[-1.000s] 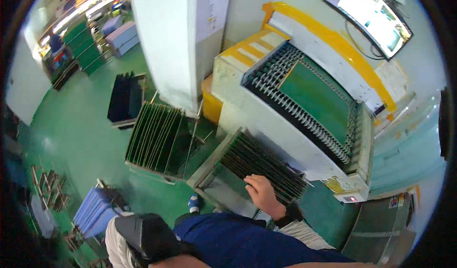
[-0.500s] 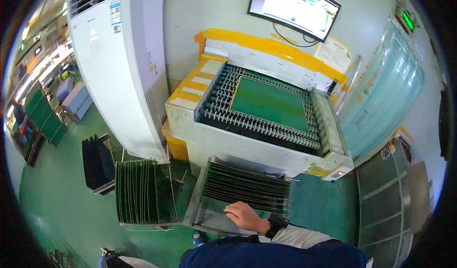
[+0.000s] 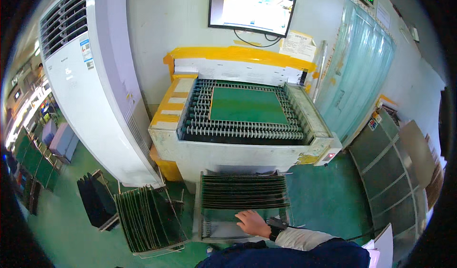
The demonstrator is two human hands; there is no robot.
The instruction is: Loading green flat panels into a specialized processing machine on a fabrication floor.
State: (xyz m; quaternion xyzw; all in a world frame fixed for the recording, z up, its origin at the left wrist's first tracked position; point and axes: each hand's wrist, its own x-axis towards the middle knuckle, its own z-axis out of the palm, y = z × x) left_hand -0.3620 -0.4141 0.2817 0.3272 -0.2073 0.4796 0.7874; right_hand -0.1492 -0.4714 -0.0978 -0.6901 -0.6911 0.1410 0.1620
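In the head view, the person's bare right hand (image 3: 253, 223) was at the lower middle, above the front part of a grey metal rack with an open top (image 3: 198, 220). Its grip was loosely spread, with the fingers a little bent and directed to the left. From this angle I could not say surely whether the fingers touched the rack or only hung above it. The state of the left grip I could not tell. Around the right wrist there was a black wristwatch (image 3: 275, 228), and behind it a pale long sleeve (image 3: 304, 240).

Just beyond the hand, a row of thin dark rectangular panels (image 3: 243, 192) stood close together in the rear part of the rack. The rack stood on the green floor (image 3: 323, 211), in front of a white boxy machine with yellow tape along its back edge (image 3: 223, 156). On the machine's grey ridged rollers (image 3: 245, 130) one flat green rectangular board (image 3: 247, 106) was lying. To the left, near the rack, a wire-framed stand (image 3: 159, 253) held a second row of thin dark green panels (image 3: 138, 219). A black flat monitor with a bright screen (image 3: 254, 10) hung on the wall above the machine.
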